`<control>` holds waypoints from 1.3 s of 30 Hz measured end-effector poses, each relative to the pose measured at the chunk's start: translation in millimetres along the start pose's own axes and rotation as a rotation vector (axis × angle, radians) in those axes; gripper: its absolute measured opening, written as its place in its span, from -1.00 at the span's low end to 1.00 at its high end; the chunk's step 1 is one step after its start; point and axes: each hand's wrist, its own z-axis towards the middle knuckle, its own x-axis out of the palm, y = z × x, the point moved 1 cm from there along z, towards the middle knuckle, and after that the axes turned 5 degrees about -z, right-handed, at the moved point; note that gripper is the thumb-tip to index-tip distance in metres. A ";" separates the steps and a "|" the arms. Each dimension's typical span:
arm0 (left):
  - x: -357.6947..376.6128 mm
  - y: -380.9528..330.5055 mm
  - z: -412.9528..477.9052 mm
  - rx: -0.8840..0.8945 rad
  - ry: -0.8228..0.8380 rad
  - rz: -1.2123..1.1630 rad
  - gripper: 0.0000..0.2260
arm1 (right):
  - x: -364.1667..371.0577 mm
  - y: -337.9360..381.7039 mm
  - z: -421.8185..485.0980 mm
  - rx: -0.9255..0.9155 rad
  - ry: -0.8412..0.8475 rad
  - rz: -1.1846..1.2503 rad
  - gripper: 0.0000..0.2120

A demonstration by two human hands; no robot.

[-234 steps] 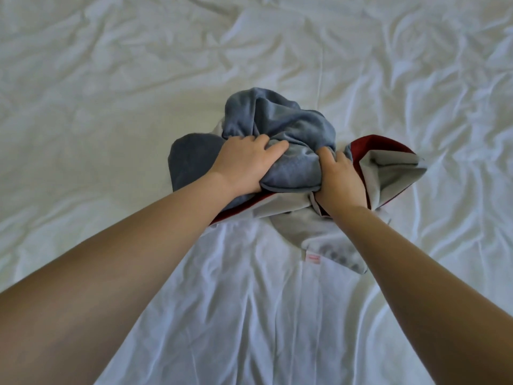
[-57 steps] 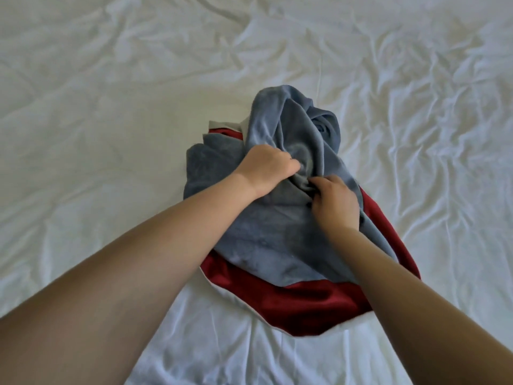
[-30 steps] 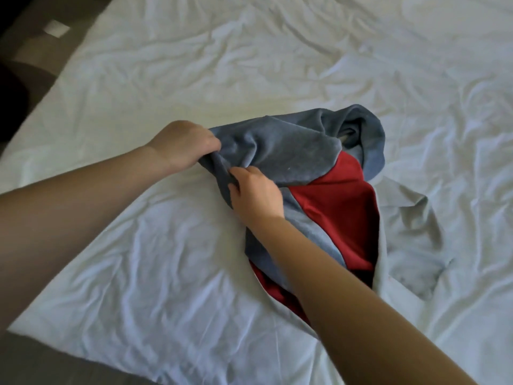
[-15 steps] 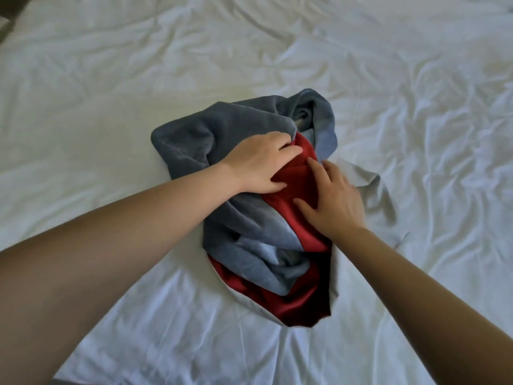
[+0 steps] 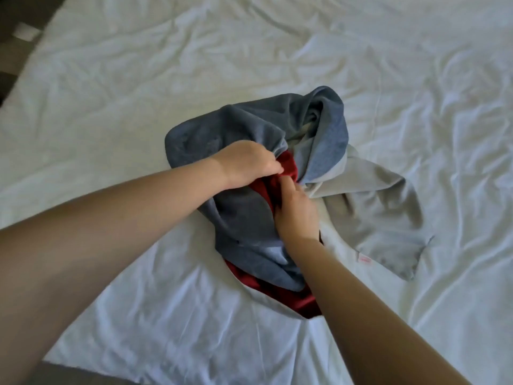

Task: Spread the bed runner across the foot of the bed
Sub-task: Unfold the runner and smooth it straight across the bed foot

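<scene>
Blue-grey and red, the bed runner [image 5: 249, 218] is lying bunched mid-bed on the wrinkled white sheet [image 5: 138, 93]. The left hand [image 5: 247, 162] and right hand [image 5: 297, 215] are both clutching its red folds with curled fingers.

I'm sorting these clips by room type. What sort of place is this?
Most likely a bedroom, perhaps a hotel room: a wide bed under a wrinkled white sheet, a bunched grey-and-red bed runner lying on it, and dark floor past the bed's edge.
</scene>
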 end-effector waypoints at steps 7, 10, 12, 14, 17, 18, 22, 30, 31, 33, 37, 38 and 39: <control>-13.2 60.7 -89.2 -0.089 0.237 0.212 -0.75 | 26.6 100.6 6.8 -0.109 0.086 0.085 -0.68; -17.3 86.6 -124.7 -0.112 0.347 0.279 -0.76 | 42.8 149.3 3.7 -0.097 0.222 0.187 -0.65; -19.9 100.3 -144.3 -0.131 0.379 0.264 -0.79 | 52.0 178.6 0.6 -0.092 0.297 0.292 -0.64; -22.3 114.9 -161.3 -0.160 0.382 0.239 -0.83 | 60.2 200.9 -2.1 -0.089 0.328 0.427 -0.60; -26.8 133.6 -176.1 -0.216 0.453 0.317 -0.84 | 70.8 216.0 -0.3 -0.119 0.404 0.494 -0.44; -26.9 136.7 -176.3 -0.226 0.486 0.350 -0.85 | 73.5 215.0 1.9 -0.140 0.439 0.474 -0.38; -12.3 135.0 -161.1 -0.278 0.455 0.262 -0.93 | 65.5 187.1 11.8 -0.255 0.472 0.395 -0.30; 2.1 58.2 -93.0 -0.089 -0.172 -0.034 -0.68 | -1.5 9.0 8.5 -0.227 0.272 0.070 -0.65; 4.5 41.8 -76.5 -0.059 -0.219 -0.056 -0.65 | -9.7 -14.9 8.4 -0.197 0.259 0.007 -0.68; 9.3 7.1 -40.6 -0.036 -0.234 -0.103 -0.65 | -24.2 -56.4 7.4 -0.133 0.235 -0.105 -0.72; 13.4 -48.2 20.1 -0.036 -0.222 -0.099 -0.75 | -45.3 -122.5 4.1 -0.043 0.167 -0.244 -0.77; 13.1 -56.2 30.3 -0.033 -0.244 -0.087 -0.77 | -49.2 -136.6 3.8 -0.034 0.155 -0.272 -0.77; 12.2 -62.0 38.9 -0.021 -0.285 -0.059 -0.83 | -52.4 -149.9 3.5 -0.024 0.150 -0.293 -0.76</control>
